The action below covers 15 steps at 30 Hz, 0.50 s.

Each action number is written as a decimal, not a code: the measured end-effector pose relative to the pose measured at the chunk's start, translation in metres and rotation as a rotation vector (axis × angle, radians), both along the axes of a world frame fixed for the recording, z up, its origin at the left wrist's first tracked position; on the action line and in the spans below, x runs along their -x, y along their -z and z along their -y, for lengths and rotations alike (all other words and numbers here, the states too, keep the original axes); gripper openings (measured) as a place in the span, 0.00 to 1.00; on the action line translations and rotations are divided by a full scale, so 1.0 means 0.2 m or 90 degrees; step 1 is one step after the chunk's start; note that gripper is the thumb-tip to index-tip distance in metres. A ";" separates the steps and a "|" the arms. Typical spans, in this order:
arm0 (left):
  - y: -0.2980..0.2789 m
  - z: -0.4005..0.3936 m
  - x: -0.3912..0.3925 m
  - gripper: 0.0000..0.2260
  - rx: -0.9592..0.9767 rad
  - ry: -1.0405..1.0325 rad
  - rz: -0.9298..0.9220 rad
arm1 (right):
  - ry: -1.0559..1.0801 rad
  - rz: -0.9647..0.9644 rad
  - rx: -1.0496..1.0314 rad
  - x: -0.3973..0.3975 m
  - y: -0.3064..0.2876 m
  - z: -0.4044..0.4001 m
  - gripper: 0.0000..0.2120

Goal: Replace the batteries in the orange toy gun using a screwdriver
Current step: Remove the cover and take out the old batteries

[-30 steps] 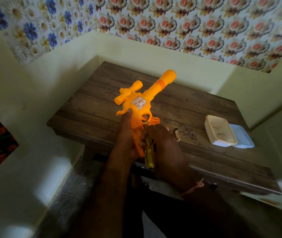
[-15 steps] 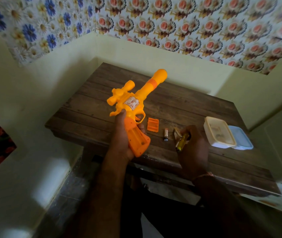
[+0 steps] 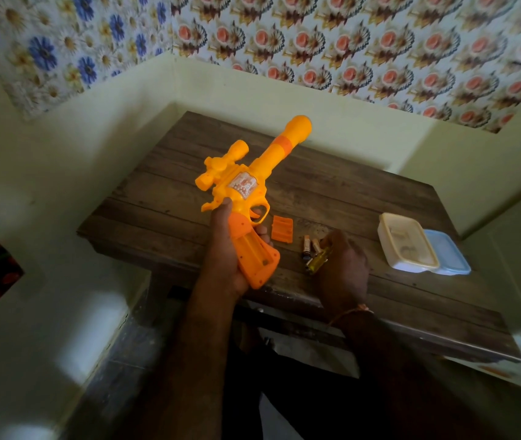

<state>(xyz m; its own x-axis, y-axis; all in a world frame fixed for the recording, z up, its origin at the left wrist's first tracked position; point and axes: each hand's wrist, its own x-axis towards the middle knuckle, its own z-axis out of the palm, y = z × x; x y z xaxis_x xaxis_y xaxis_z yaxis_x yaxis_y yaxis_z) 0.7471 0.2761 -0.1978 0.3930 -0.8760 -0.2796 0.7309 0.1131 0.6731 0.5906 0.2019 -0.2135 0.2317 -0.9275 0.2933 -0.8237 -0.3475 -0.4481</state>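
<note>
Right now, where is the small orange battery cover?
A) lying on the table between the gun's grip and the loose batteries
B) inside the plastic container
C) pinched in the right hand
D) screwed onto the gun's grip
A: the orange battery cover lies flat on the wooden table, right of the orange toy gun and left of the batteries.

Left hand (image 3: 225,249) curled in grip; right hand (image 3: 343,265) curled, lowered.

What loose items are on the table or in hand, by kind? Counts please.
Toy gun: 1
Battery cover: 1
Batteries: 2 visible
Screwdriver: 1
Plastic containers: 2
Total: 7
The left hand holds the gun; the right hand holds the screwdriver.
</note>
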 end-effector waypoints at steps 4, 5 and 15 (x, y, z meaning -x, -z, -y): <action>0.01 0.00 0.00 0.32 0.014 -0.011 -0.001 | -0.008 0.002 0.012 0.00 -0.02 -0.01 0.10; 0.01 0.00 0.00 0.32 0.017 -0.014 -0.001 | -0.015 0.026 0.021 0.00 -0.03 -0.02 0.09; 0.03 -0.01 -0.07 0.24 -0.006 -0.064 -0.041 | -0.361 0.240 -0.106 -0.25 -0.13 -0.27 0.24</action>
<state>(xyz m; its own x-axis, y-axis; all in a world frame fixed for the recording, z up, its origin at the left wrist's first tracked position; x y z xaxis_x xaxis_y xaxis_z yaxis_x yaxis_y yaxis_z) 0.7617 0.2772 -0.2029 0.4605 -0.8301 -0.3144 0.7573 0.1827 0.6270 0.6396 0.2556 -0.1873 0.6036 -0.7333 0.3129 -0.3130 -0.5789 -0.7529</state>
